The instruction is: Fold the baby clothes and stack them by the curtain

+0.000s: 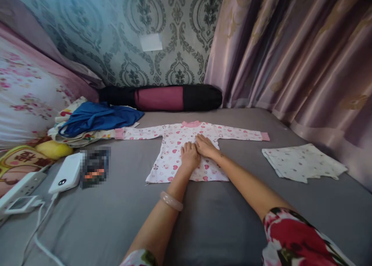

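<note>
A small long-sleeved shirt (170, 151), white with pink hearts and flowers, lies spread flat on the grey bed sheet (124, 211). Its pink collar faces the wall and both sleeves stretch straight out to the sides. My left hand (190, 155) rests palm down on the middle of the shirt's front. Beside it, slightly higher and to the right, my right hand (205, 145) also lies flat on the cloth, with the two hands touching or nearly so. Neither hand holds anything. A pale bangle (171, 201) circles my left wrist.
A folded white patterned cloth (302, 162) lies at right. Blue clothing (100, 118) is heaped at back left. Nearer are a white power bank (66, 173), a blurred-out item (95, 166) and a power strip (24, 186) with cables. A black-and-maroon bolster (159, 98) lies along the wall.
</note>
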{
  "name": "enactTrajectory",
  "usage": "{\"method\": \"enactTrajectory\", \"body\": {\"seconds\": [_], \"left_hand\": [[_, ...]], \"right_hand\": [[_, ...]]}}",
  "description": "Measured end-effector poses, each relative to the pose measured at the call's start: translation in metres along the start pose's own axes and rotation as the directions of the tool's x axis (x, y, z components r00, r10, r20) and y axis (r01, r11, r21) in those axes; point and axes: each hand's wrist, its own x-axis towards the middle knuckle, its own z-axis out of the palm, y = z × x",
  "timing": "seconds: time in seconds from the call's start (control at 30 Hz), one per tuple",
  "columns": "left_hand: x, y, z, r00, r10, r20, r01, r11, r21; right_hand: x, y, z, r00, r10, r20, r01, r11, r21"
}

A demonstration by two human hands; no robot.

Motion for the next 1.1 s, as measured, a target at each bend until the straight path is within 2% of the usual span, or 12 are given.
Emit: {"method": "enactTrajectory", "body": {"seconds": [0.13,0.33,0.5,0.63,0.7,0.8,0.87,0.93,1.0,1.1], "left_hand": [[-0.004,-0.004,0.016,0.997,0.033,-0.064,-0.032,0.999,0.014],[-0.005,-0.004,0.016,0.998,0.040,-0.048,-0.038,0.998,0.045],[-0.005,-0.004,0.012,0.997,0.044,-0.062,-0.042,0.999,0.027],[-0.002,-0.008,0.006,0.994,0.048,-0.100,-0.054,0.997,-0.052],[0.001,-0.011,0.003,0.992,0.006,-0.129,-0.020,0.995,-0.101],[0.007,-0.019,-0.001,0.972,-0.123,-0.198,0.102,0.988,-0.115],[0.011,-0.025,-0.001,0.956,-0.205,-0.208,0.187,0.977,-0.103],[0.013,-0.030,0.001,0.949,-0.266,-0.169,0.252,0.963,-0.098],[0.014,-0.033,0.003,0.950,-0.290,-0.116,0.281,0.955,-0.091],[0.014,-0.034,0.004,0.953,-0.288,-0.088,0.282,0.956,-0.080]], "right_hand": [[0.038,0.008,0.005,0.995,0.101,0.004,-0.101,0.995,-0.014],[0.075,0.018,0.008,0.973,0.213,-0.094,-0.217,0.975,-0.040],[0.084,0.021,0.010,0.967,0.205,-0.154,-0.215,0.975,-0.052],[0.086,0.019,-0.001,0.969,0.204,-0.142,-0.215,0.974,-0.067],[0.087,0.014,-0.006,0.967,0.207,-0.150,-0.220,0.972,-0.078],[0.087,-0.001,-0.008,0.976,0.082,-0.201,-0.105,0.988,-0.110],[0.088,-0.015,-0.005,0.987,-0.073,-0.142,0.057,0.991,-0.118],[0.091,-0.027,0.001,0.981,-0.192,-0.035,0.188,0.977,-0.100],[0.097,-0.037,0.007,0.973,-0.228,0.032,0.230,0.970,-0.077],[0.110,-0.045,0.012,0.979,-0.195,0.055,0.198,0.979,-0.053]]}}
